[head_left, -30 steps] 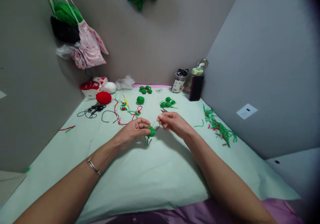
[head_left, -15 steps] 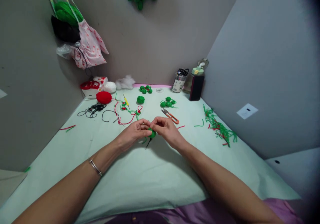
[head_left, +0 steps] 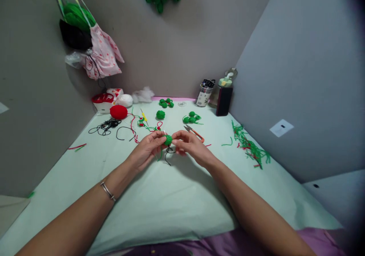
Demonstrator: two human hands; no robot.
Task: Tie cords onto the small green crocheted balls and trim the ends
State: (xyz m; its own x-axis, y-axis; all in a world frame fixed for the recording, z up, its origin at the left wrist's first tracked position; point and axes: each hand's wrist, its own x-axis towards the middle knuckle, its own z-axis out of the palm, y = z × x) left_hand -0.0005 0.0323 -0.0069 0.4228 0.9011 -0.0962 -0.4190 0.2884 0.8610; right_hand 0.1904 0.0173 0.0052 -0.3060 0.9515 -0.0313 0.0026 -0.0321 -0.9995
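Note:
Between my two hands is a small green crocheted piece (head_left: pixel 168 140), with black and green strands hanging below it. My left hand (head_left: pixel 148 147) pinches its left side between thumb and fingers. A thin light needle-like tip sticks up beside the piece. My right hand (head_left: pixel 191 146) has thumb and index finger pressed together at the right edge of the piece; what they hold is too small to name. Orange-handled snips (head_left: pixel 198 135) lie just behind my right hand. Red yarn loops (head_left: pixel 160 125) lie behind the piece.
A red yarn ball (head_left: pixel 118 112), black cord (head_left: pixel 105 126) and a yellow hook (head_left: pixel 144 115) lie at the left. Green balls (head_left: pixel 160 114) sit farther back. A phone (head_left: pixel 224 101) leans at the back right, near a pen cup (head_left: pixel 203 93). Yarn scraps (head_left: pixel 251 145) lie right.
Both hands have risen slightly with the green piece, which is now turned and shows more of its surface. The right fingers have moved from its top to its right edge. The black strands hang more spread.

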